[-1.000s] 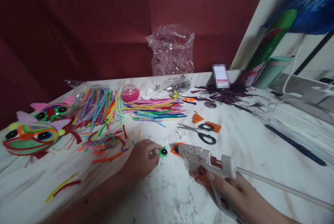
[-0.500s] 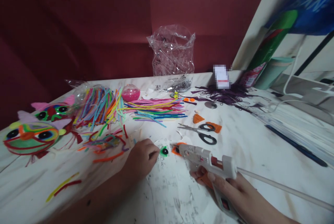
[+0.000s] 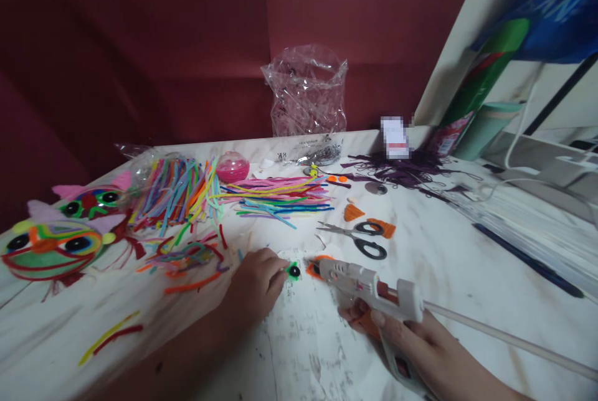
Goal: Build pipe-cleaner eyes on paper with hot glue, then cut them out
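Note:
My right hand point(image 3: 411, 339) is wrapped round the grip of a white hot glue gun point(image 3: 359, 283), with a long glue stick point(image 3: 504, 332) sticking out of its back. The nozzle points left, close to a small green-rimmed eye point(image 3: 294, 271) with a black centre. My left hand point(image 3: 261, 279) pinches the left edge of that eye, which lies at the top of a printed paper sheet point(image 3: 303, 339). An orange-rimmed eye point(image 3: 313, 269) is partly hidden under the front of the gun. Behind the gun lie scissors point(image 3: 357, 236) with black handles, their blades pointing left.
Two decorated masks point(image 3: 56, 248) lie at the left. Bundles of coloured pipe cleaners point(image 3: 168, 192), a pink container point(image 3: 232, 167) and a clear plastic bag point(image 3: 308, 96) stand farther back. Orange scraps point(image 3: 354, 212), purple strands point(image 3: 402, 167) and a dark pen-like tool point(image 3: 527, 259) are at the right.
My left fingers have shifted slightly at the green-rimmed eye's edge. The glue gun stays almost in place in my right hand. The whole view has moved a little.

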A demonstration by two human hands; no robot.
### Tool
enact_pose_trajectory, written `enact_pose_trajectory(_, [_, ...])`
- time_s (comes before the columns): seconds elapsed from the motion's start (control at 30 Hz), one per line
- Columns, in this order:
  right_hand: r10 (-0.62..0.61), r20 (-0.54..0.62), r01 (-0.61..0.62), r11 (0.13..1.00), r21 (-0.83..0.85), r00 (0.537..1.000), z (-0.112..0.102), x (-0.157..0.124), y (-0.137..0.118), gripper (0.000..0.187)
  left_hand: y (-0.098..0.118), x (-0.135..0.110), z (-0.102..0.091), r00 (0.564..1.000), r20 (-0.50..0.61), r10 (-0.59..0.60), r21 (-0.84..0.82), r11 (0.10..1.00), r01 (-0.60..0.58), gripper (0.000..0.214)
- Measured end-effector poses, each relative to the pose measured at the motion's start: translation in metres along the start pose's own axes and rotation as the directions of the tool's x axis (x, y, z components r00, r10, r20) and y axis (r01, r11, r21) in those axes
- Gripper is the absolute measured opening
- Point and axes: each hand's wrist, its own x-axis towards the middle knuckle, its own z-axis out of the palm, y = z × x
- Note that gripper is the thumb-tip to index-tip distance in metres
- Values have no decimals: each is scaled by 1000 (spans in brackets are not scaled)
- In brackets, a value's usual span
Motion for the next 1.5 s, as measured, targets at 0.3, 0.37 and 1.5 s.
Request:
enact_pose_trajectory(0.3, [-11,90,20,994,-105,996,-6,5,5,57,14,1,-6,990,116,82,281,953,-112,24])
enact_pose_trajectory(0.37, [-10,93,20,994,-109,996,-7,5,5,59,16,1,-7,987,134,91,307,943,-129,25])
enact_pose_trajectory(1.5, [-370,-455,142,877,-459,810,-88,20,-4,39,-4,-2,-15,985,-146,94,-1,995,-95,13])
